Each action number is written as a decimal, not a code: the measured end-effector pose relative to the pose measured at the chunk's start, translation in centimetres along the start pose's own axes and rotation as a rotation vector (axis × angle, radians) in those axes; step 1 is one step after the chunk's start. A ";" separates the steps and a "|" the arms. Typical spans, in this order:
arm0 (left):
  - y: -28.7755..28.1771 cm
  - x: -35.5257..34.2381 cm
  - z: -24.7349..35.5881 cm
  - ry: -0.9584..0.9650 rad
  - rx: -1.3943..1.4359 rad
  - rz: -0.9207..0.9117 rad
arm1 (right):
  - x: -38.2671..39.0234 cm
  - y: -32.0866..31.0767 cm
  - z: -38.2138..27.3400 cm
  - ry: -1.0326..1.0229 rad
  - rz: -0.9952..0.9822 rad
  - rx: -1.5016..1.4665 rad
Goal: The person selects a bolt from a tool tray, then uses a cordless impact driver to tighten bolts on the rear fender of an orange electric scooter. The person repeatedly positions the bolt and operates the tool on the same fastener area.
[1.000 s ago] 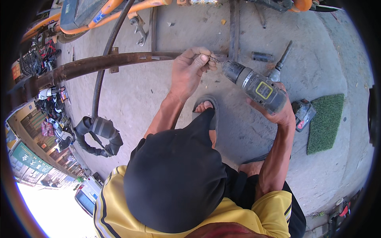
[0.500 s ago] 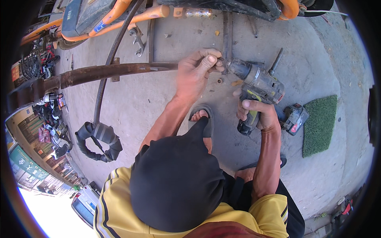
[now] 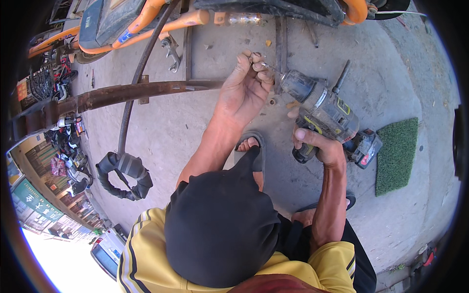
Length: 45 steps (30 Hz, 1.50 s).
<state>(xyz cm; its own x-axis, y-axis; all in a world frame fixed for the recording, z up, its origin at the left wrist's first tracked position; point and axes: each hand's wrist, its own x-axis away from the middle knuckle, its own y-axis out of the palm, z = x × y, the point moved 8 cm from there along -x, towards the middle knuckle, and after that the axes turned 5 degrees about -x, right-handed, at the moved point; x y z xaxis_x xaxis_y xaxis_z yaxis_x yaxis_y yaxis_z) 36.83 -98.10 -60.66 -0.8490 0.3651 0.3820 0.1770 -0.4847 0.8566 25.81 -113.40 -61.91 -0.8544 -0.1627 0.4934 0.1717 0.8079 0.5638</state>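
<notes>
My right hand [image 3: 317, 141] is wrapped around the handle of a cordless drill [image 3: 330, 110], dusty black and yellow-green. The drill points up and to the left, with a thin bit [image 3: 275, 71] in its chuck. At the bit's tip, my left hand [image 3: 244, 90] has its palm partly turned up and its fingers curled. Thumb and fingertips pinch a small dark piece, too small to name. Whether the bit touches this piece I cannot tell. Just below lies a small ring-shaped metal part [image 3: 272, 102] on the concrete.
A rusty curved bar [image 3: 117, 94] reaches in from the left, crossed by a rod with a black-wrapped ring [image 3: 124, 173]. Orange tubing [image 3: 181, 19] spans the top. Behind the drill sits a dark battery-like block [image 3: 364, 149], beside a green mat [image 3: 398, 156].
My left hand has rolled from back-up to palm-up, its fingertips moving slightly up and away from the chuck, uncovering the bit. My right hand still holds the drill, which has tilted slightly.
</notes>
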 end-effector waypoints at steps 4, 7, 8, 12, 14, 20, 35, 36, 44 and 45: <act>0.7 0.3 -0.3 -0.028 0.052 0.014 | 0.3 0.4 -0.9 -0.045 0.023 0.077; 0.8 0.4 -0.6 -0.059 0.103 0.001 | 0.6 0.6 -1.4 -0.066 0.010 0.133; 0.9 0.4 -0.6 -0.068 0.123 -0.013 | 0.7 0.6 -1.5 -0.062 0.004 0.142; 1.3 0.7 -0.6 -0.082 0.129 -0.010 | 0.9 0.8 -2.7 -0.202 0.020 0.267; 1.2 0.7 -0.5 -0.059 0.069 -0.006 | 1.0 0.8 -3.1 -0.247 0.038 0.317; 0.7 0.8 0.3 0.028 -0.088 0.052 | 1.3 0.5 -3.8 -0.295 0.018 0.502; 2.9 0.1 1.7 0.148 -0.475 0.050 | 1.9 0.9 -2.7 -0.425 0.155 0.470; 3.4 -0.5 1.6 0.142 -0.501 0.040 | 1.8 1.1 -2.4 -0.438 0.195 0.515; 4.1 -5.7 -2.7 -0.125 -0.432 0.045 | 0.4 -0.3 -3.3 -0.752 0.232 0.629; 4.1 -6.1 -3.4 -0.152 -0.460 0.055 | 0.3 -0.6 -3.3 -0.746 0.263 0.613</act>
<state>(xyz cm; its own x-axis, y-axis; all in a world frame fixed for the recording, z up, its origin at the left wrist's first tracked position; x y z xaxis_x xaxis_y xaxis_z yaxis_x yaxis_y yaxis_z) 41.06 -105.06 -60.65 -0.7561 0.4249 0.4978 -0.0486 -0.7950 0.6047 27.06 -115.85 -59.93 -0.9510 0.2902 -0.1069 0.2964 0.9539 -0.0463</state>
